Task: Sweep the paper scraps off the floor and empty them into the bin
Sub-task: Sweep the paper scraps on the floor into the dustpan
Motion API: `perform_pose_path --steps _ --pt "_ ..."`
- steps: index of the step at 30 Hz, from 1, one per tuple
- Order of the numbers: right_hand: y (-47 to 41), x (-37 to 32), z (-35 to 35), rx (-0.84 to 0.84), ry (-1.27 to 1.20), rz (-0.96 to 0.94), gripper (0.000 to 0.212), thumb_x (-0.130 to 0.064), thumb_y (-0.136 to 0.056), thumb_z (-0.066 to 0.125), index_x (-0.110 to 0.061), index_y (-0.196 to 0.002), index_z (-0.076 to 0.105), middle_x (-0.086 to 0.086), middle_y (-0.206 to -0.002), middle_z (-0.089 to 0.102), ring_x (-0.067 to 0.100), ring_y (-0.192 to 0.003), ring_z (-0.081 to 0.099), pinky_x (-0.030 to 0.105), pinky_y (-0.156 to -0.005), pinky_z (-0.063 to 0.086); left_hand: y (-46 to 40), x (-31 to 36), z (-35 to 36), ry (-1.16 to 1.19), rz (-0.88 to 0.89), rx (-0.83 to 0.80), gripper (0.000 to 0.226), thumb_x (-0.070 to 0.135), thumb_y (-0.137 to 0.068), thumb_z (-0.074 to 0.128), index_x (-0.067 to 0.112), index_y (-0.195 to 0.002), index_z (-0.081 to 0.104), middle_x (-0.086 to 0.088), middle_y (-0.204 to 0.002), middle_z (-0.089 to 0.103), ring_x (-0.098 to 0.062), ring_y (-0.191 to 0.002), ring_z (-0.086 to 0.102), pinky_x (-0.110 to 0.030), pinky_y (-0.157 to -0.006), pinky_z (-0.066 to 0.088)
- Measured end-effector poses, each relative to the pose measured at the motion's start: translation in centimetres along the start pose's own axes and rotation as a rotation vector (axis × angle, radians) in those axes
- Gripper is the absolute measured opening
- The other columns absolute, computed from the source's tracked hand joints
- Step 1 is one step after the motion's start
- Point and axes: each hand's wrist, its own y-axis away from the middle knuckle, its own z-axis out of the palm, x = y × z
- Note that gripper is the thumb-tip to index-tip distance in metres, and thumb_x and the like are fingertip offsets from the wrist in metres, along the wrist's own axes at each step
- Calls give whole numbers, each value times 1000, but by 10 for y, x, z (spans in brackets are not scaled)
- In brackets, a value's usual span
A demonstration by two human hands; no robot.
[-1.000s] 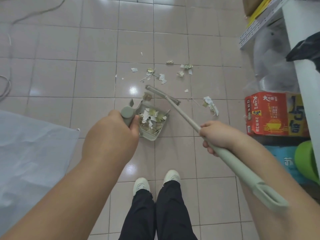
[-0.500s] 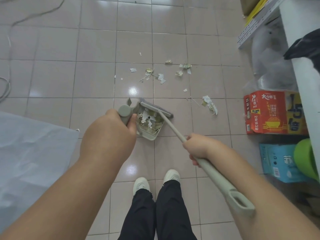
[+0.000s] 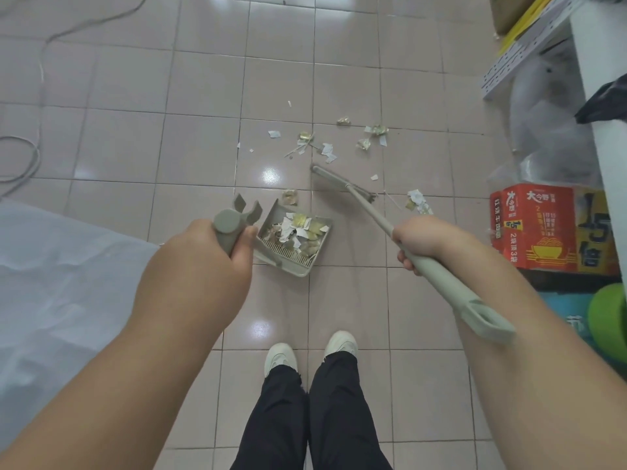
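My left hand [image 3: 203, 262] grips the upright handle [image 3: 228, 228] of a grey-green dustpan [image 3: 271, 256] that stands on the tiled floor and holds a heap of paper scraps [image 3: 297, 228]. My right hand [image 3: 422, 237] grips the shaft of a matching broom [image 3: 451, 283]. Its head [image 3: 339, 181] is blurred and sits beyond the pan, to the right of its mouth. Several loose paper scraps [image 3: 327, 152] lie scattered past the broom head, one scrap [image 3: 290, 197] lies just beyond the pan's mouth, and a crumpled piece [image 3: 418, 200] lies near my right hand. No bin is identifiable.
A white sheet [image 3: 57, 283] covers the floor at left. Grey cables [image 3: 30, 154] curl at the far left. At right stand a red noodle carton [image 3: 539, 225], a blue box, a green round object [image 3: 609, 320], plastic bags and a white shelf post [image 3: 607, 106]. My shoes [image 3: 310, 354] are below the pan.
The broom head swept into the dustpan's mouth half a second ago and has swung back out to the right and away from me. The dustpan and my left hand stayed put.
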Motion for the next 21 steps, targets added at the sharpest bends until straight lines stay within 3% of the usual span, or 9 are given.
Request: perform_pose_path --steps 2,7,11,14,17,21 --pt "-10 -12 8 11 -2 -23 20 -9 -98 34 -6 -80 42 13 -64 47 18 -33 47 10 -29 36 4 -7 -3 -2 -22 -8 44 52 -90 41 10 -83 50 -8 -72 56 -33 -71 51 -35 -59 40" --pt "-26 -28 37 -52 53 -15 13 -12 -98 30 -6 -105 40 13 -64 47 15 -24 45 12 -30 38 10 -18 -1 -19 -59 -29 42 51 -90 41 11 -81 48 -6 -69 54 -33 -69 52 -34 -58 39" --pt "-15 -18 58 -114 183 11 18 -10 -99 29 -2 -109 42 16 -62 48 20 -43 47 20 -41 40 9 -18 2 -25 -74 -35 41 51 -90 41 12 -82 47 -7 -69 55 -33 -70 52 -34 -58 39" --pt "11 -2 52 -159 303 7 30 -10 -99 29 0 -121 47 14 -63 49 18 -37 47 18 -40 39 9 -15 2 -13 -73 -32 40 50 -91 41 11 -83 47 -6 -67 55 -32 -69 52 -34 -58 38" --pt "38 4 20 -165 318 15 33 -12 -96 33 -4 -123 51 10 -61 51 13 -22 44 11 -35 37 9 -15 1 -19 -68 -31 41 50 -91 41 10 -82 46 -6 -66 54 -32 -67 53 -34 -56 39" --pt "50 -2 -2 -105 279 -27 29 -7 -94 35 -3 -116 54 11 -60 51 14 -26 45 12 -37 38 8 -15 1 -5 -67 -26 41 50 -91 41 10 -82 47 -6 -66 53 -32 -66 52 -34 -55 39"
